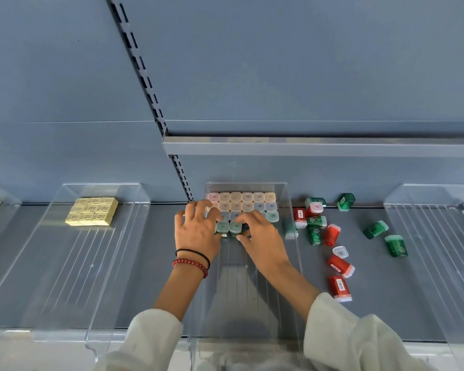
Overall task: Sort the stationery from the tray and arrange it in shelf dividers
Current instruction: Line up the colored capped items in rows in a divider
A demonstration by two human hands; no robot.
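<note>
Currently at the packing step: both hands are working inside the clear divider (241,298), at the near edge of the block of sharpeners (247,202) already stood on end in rows against its back.

Left hand (196,228): fingers spread, tips resting on the block's left edge, thumb touching the short front row. It steadies, not grips.

Right hand (264,238): close beside the left, fingers over and thumb in front of a green-capped sharpener (235,226) in that front row. I read this as a pinch, seating the piece.

Front row is only begun, at its left end, directly under my fingertips. The rest of that row is bare.

Unsorted stock: loose red and green sharpeners (332,235) lie scattered on the shelf (373,290), outside the divider, beyond my right hand.

Next move, as I judge it: let go, reach right, take one loose sharpener, turn it cap-up and set it flush beside the last one. Left hand should brace the row so nothing tips.
</note>
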